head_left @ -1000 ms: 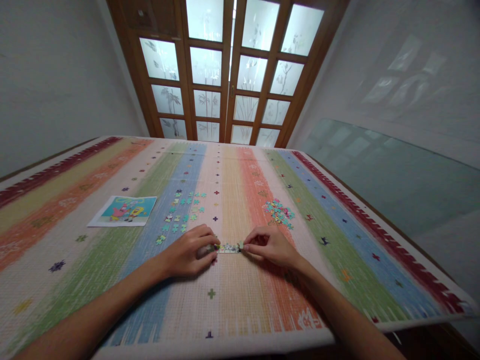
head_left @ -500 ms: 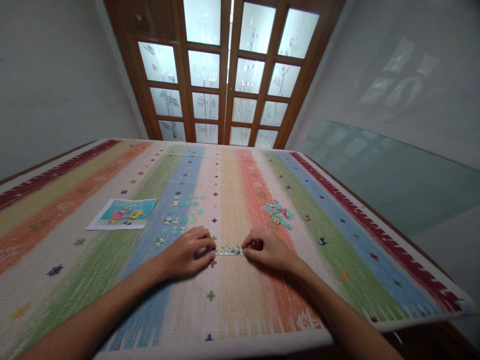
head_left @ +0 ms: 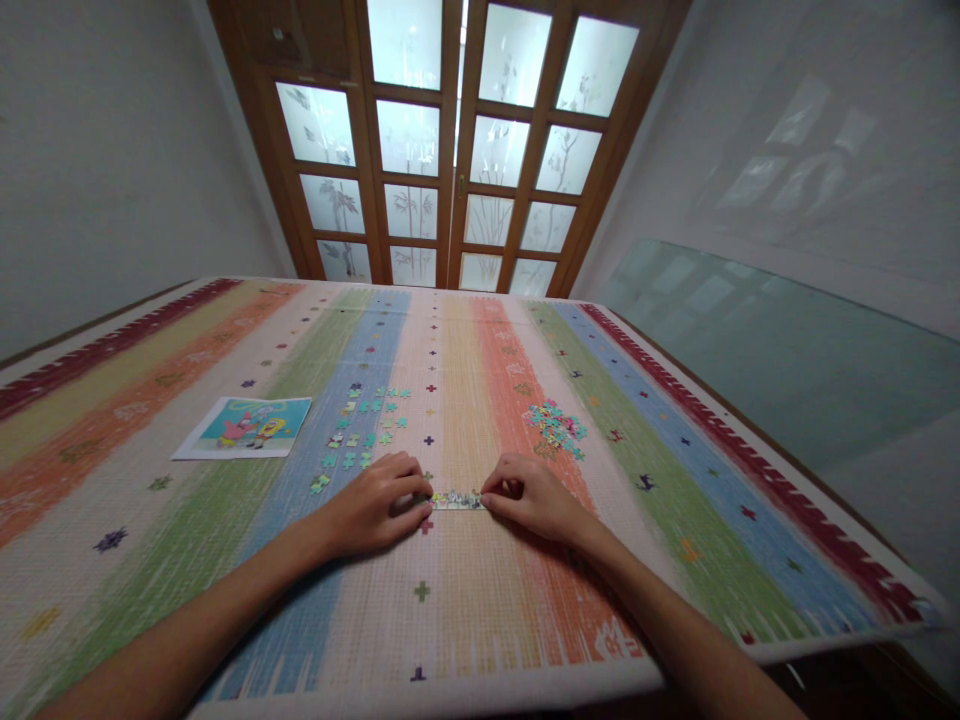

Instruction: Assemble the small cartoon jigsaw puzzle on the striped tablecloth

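Left hand and right hand pinching opposite ends of a short puzzle strip on striped tablecloth.

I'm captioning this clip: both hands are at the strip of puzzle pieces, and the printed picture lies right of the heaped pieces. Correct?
No: in the head view, the printed picture lies left of the heaped pieces. The left hand and right hand are at the strip.
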{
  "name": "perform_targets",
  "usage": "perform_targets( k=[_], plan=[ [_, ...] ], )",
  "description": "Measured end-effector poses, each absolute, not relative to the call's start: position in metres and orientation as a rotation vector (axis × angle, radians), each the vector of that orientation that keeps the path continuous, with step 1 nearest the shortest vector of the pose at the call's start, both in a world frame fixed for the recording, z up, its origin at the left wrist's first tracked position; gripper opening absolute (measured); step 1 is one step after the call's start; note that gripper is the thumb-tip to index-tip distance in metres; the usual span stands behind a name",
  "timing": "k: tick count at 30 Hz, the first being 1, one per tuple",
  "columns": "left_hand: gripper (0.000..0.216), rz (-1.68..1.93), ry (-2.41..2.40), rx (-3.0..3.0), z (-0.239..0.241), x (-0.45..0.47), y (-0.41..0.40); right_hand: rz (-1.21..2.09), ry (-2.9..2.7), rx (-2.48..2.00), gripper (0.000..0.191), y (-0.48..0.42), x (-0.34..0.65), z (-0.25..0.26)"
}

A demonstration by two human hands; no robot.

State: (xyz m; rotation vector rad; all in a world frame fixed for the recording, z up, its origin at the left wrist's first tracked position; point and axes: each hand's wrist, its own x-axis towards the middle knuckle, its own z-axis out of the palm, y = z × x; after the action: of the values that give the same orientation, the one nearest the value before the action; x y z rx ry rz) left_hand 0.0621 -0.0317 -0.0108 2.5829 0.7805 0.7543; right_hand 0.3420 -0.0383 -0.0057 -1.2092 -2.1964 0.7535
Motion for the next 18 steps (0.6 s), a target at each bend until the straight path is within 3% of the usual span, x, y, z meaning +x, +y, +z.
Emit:
perform_targets(
  k=[18],
  plan=[
    [0.013,0.746,0.786,2.597,-0.0098,0.0606,-0.0324,0.747,-2.190,-1.186,0.005,-0.0381,0.3392,-0.0088]
  ],
)
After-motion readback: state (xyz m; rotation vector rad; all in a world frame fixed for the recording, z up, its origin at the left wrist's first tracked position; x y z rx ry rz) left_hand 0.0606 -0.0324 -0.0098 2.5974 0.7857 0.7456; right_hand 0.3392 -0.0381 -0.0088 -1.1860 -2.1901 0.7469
